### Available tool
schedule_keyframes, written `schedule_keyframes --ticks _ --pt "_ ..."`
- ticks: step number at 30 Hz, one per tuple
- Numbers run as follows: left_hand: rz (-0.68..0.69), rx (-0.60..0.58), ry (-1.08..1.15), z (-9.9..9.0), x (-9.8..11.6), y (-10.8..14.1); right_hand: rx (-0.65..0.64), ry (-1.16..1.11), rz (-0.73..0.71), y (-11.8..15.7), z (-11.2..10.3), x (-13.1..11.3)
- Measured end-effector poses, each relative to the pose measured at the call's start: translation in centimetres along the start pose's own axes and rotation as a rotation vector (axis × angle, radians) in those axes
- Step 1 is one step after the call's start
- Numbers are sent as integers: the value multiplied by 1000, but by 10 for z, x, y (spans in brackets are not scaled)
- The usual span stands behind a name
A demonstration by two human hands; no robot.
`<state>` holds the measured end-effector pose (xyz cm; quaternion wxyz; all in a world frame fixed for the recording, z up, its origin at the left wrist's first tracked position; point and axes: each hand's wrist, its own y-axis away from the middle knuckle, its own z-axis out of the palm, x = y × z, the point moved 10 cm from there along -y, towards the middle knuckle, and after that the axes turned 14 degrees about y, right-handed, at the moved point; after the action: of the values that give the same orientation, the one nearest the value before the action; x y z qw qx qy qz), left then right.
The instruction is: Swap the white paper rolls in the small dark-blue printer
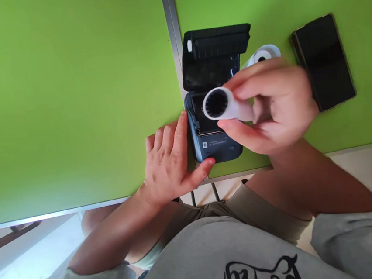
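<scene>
A dark blue portable label printer [218, 147] lies on the green table, its black lid [219, 44] swung up and back. Against the printer's left side rests my left hand [168, 158], fingers stretched out flat and the thumb at the front edge. My right hand [278, 104] is closed around a white paper roll [240, 108], gripping it between thumb and fingers. The roll's dark, hollow-looking end faces me above the printer's opened compartment [202, 120], which it partly covers. Behind my right hand stands a second white roll [271, 51], partly hidden.
A black smartphone [326, 62] lies at the right of the table. A grey metal strip [171, 22] runs between the two green tabletops [70, 102] and passes beside the printer. The table's front edge [81, 208] is close to my lap.
</scene>
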<state>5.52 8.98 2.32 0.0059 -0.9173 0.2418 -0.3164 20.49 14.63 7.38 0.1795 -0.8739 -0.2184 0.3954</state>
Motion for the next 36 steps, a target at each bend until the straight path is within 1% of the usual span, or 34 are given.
schedule_keyframes --ticks 2,3,5,7,9,13,17,24,29,31,33,36 --pt "4 -2 2 0 0 0 73 50 -170 0 -4 -20" --pt "4 -2 3 0 0 0 81 80 -210 0 -5 -25" --pt "-2 -3 5 0 0 0 32 110 -192 -1 -2 -24" --pt "-8 0 3 0 0 0 -35 78 -136 -1 4 -17" --pt "-6 5 7 0 0 0 -56 50 -151 1 7 -17" --pt "-17 7 21 0 -1 0 -44 75 -185 2 12 -14" --pt "-28 0 29 1 -2 0 -12 118 -172 1 10 -11" --pt "-47 -11 33 1 -4 0 -19 84 -181 4 11 -9" --pt "-25 -5 29 0 -1 -1 -51 47 -149 3 14 -5" --pt "-25 -4 27 0 -2 -1 -44 32 -148 3 13 -6" --pt "-32 -11 28 0 -2 -1 -43 51 -151 3 12 -6" --pt "-42 -21 37 1 -4 -1 -83 105 -172 2 15 -8"
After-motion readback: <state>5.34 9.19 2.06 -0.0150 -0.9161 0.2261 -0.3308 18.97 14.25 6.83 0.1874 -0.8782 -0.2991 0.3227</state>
